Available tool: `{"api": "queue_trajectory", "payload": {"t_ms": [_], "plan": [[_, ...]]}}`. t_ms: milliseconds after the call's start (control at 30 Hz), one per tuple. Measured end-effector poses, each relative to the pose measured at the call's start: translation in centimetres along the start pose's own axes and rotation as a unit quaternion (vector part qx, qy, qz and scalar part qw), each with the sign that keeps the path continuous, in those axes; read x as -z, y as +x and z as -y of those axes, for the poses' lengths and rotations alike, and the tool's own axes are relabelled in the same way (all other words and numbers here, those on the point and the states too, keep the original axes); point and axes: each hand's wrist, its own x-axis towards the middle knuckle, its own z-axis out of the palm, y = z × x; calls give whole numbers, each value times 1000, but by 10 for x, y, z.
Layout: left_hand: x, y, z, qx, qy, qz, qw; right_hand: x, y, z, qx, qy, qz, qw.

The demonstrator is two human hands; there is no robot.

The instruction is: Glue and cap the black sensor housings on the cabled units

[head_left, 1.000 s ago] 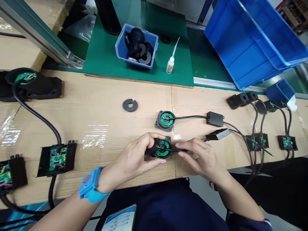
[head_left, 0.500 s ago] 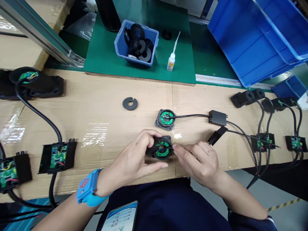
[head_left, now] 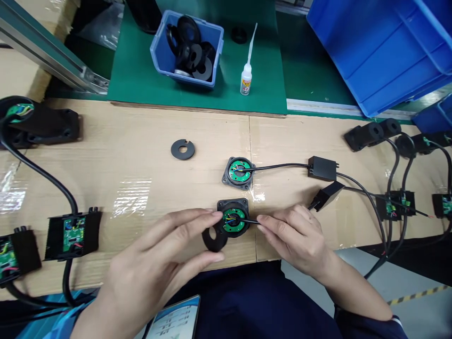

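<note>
Between the thumb and fingertips of my left hand point(head_left: 169, 254) is a black ring gasket point(head_left: 209, 243), tilted at the lower left of a square black housing point(head_left: 233, 204). Inside that housing, a round green circuit board point(head_left: 236, 227) carries thin coloured wires. My right hand point(head_left: 296, 238) pinches the black cable point(head_left: 251, 221) that comes out over the board. Farther back on the table is a second square housing point(head_left: 237, 188) of the same kind, its cable point(head_left: 278, 166) leading to a black box point(head_left: 322, 168). A slotted flat ring point(head_left: 182, 149) lies to its left.
A blue bin point(head_left: 190, 83) of black rings and a small white bottle point(head_left: 246, 80) stand on the green board point(head_left: 141, 89). Opened black boxes point(head_left: 92, 233) with cables lie at left. Black tubes point(head_left: 365, 134) and cables are at right, below a large blue crate point(head_left: 374, 61).
The ring gasket has moved off the near housing toward its lower left and turned so its hole shows. My left hand has shifted left and opened wider; my right hand still pinches the cable.
</note>
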Motion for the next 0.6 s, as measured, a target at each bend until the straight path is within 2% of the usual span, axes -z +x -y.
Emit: {"api": "queue_trajectory", "payload": {"t_ms": [133,267,600], "plan": [[-10,15,-13,-40,33,19,998,0,1,-1,0,10,0,1000],[-19,23,-12,-70,29,41,996,0,0,-3,1,16,-1,1000],[-14,40,0,-94,1,122,988,-2,-4,-6,6,28,-9,1000]]}}
